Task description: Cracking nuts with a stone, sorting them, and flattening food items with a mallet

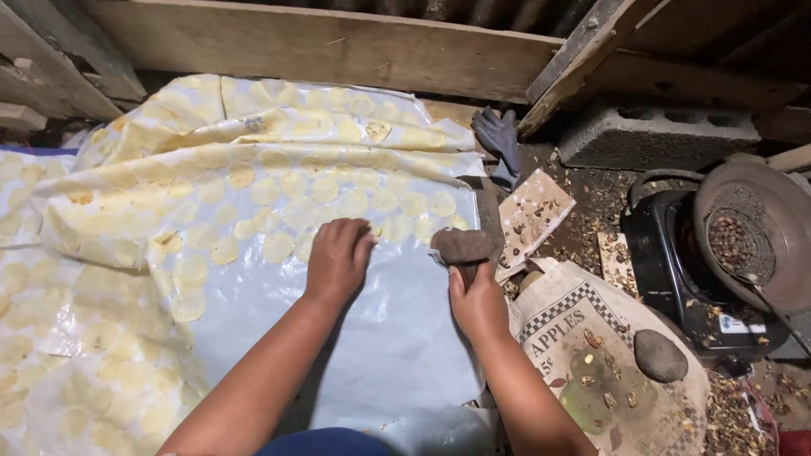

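We're pressing left hand [338,257] flat on sheet [380,338] by thin, fragile discs [279,247]; right hand [475,300] gripping heavy-looking stone [461,246] from underneath.

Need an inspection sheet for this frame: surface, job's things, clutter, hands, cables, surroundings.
Surface: pale plastic sheet on the ground, crumpled at the far end.
Job's things: rows of flat yellow discs on the sheet; brown stone.
Clutter: printed sack with a second stone, shell scraps, dark glove.
Hands: left hand pressed flat on the sheet by the discs; right hand grips the brown stone.
Cables: nothing seen.
Surroundings: wooden boards, concrete block, black stove with a mesh pan.
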